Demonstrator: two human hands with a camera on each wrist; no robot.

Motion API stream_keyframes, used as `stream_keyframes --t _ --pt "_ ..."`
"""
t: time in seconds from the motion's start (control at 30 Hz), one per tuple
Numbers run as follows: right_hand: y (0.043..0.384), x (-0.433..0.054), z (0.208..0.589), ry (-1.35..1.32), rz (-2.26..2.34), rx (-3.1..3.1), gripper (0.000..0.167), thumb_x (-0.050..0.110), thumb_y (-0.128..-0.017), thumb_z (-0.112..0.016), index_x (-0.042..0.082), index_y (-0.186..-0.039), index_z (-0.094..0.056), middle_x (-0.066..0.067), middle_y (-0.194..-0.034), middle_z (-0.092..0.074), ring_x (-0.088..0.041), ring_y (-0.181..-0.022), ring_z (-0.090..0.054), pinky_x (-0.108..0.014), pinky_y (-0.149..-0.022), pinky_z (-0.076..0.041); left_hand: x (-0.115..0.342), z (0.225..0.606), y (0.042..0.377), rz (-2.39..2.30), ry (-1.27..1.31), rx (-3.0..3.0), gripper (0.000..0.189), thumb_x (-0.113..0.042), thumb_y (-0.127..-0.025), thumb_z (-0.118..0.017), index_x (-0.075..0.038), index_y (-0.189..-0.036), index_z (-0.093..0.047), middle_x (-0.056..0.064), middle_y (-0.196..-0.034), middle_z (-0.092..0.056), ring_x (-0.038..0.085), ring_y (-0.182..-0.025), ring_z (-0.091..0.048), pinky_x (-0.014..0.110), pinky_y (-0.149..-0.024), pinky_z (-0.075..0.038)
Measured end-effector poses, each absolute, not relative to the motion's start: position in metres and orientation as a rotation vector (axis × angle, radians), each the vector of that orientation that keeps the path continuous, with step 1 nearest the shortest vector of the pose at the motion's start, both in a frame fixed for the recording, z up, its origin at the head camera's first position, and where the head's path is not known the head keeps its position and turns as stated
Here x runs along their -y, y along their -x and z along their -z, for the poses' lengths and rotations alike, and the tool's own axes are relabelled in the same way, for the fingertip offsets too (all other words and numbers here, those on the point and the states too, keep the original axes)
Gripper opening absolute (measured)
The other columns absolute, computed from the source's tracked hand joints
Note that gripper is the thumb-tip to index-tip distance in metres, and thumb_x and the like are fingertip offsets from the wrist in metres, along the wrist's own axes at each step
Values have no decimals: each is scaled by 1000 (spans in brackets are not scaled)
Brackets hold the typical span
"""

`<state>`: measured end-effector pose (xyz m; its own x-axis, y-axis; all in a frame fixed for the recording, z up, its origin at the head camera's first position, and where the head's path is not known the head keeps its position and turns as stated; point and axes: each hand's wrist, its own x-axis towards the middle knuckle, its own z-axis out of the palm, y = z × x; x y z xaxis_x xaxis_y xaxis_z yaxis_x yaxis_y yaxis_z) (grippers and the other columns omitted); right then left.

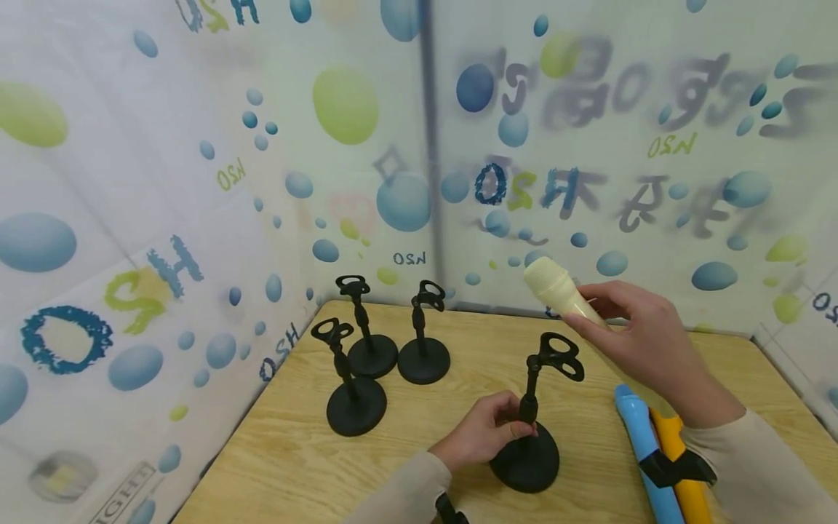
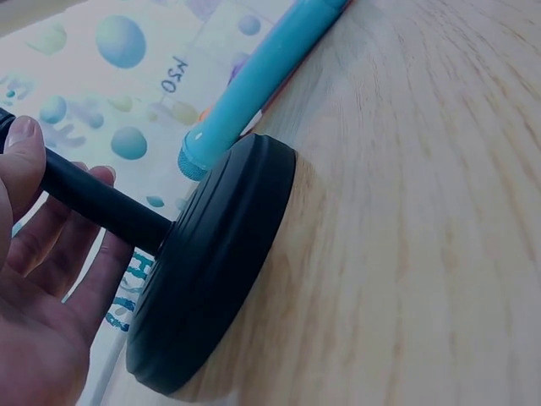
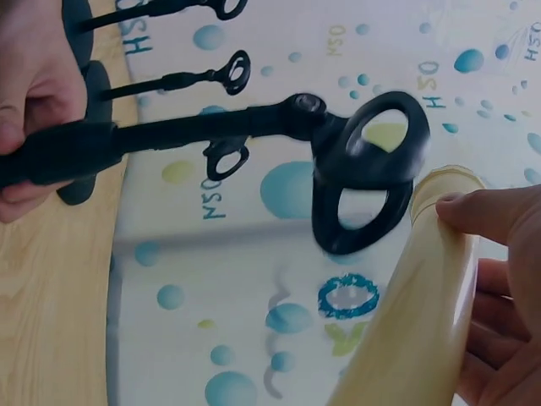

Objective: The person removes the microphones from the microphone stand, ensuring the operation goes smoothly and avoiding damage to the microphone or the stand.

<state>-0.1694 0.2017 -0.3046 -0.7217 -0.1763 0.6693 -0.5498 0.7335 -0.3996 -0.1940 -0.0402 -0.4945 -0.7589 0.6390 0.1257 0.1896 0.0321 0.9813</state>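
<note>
My left hand [image 1: 487, 429] grips the post of a black microphone stand [image 1: 527, 466], whose round base is on the wooden table. In the left wrist view, thumb and fingers wrap the post above the thick base [image 2: 228, 254]. My right hand [image 1: 638, 327] holds a cream-coloured microphone [image 1: 556, 284], tilted with its mesh head up to the left. This microphone is above and to the right of the stand's clip [image 1: 556, 353]. Seen from the right wrist, the clip [image 3: 372, 169] is close beside the microphone's near end [image 3: 448, 190], under my thumb.
Three more black microphone stands [image 1: 356, 404] are grouped at the table's back left. A blue microphone [image 1: 644, 444] and an orange one [image 1: 681, 451] lie side by side at the right, below my right forearm. Patterned curtains [image 1: 347, 182] close off the back and left.
</note>
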Motion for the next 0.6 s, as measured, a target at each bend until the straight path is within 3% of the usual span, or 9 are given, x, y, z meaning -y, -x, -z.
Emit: stream_keyframes --t 0.07,0.17,0.27,0.33,0.43,0.6 --pt "169 -209 310 -521 -797 2323 39 14 -87 -92 8 -124 -78 -13 -114 -80 -26 -89 -77 -3 -78 -47 41 495 194 -1778 -845 -1965 20 -11 -106 -67 1 -122 -66 27 -122 -76 0 -104 -73 19 -101 -55" --pt "169 -221 318 -478 -817 2339 40 14 -87 -92 7 -124 -77 -16 -113 -80 -3 -86 -74 -1 -74 -46 41 497 194 -1773 -843 -1969 20 -10 -106 -67 1 -122 -66 27 -123 -76 -1 -104 -73 18 -100 -56" --pt "167 -232 324 -424 -848 2368 41 15 -88 -91 5 -125 -77 -21 -112 -80 20 -86 -61 -3 -69 -47 42 499 193 -1772 -844 -1966 20 -10 -106 -67 2 -122 -66 29 -123 -75 -1 -104 -73 18 -99 -57" --pt "166 -238 327 -383 -851 2395 40 18 -90 -90 4 -125 -76 -22 -111 -80 26 -86 -54 -6 -67 -47 42 499 193 -1777 -841 -1958 20 -10 -106 -67 2 -122 -66 30 -124 -74 0 -104 -73 18 -98 -57" --pt "164 -246 329 -326 -839 2448 41 24 -93 -88 4 -127 -75 -23 -111 -79 26 -82 -54 -12 -65 -49 43 498 192 -1783 -838 -1957 19 -10 -106 -67 2 -121 -66 30 -124 -74 -1 -104 -73 18 -98 -57" --pt "163 -253 334 -259 -810 2530 46 33 -96 -84 1 -128 -73 -26 -113 -79 9 -79 -67 -18 -63 -50 43 497 194 -1803 -831 -1952 19 -9 -106 -67 2 -121 -66 31 -123 -74 -2 -102 -72 18 -98 -57"
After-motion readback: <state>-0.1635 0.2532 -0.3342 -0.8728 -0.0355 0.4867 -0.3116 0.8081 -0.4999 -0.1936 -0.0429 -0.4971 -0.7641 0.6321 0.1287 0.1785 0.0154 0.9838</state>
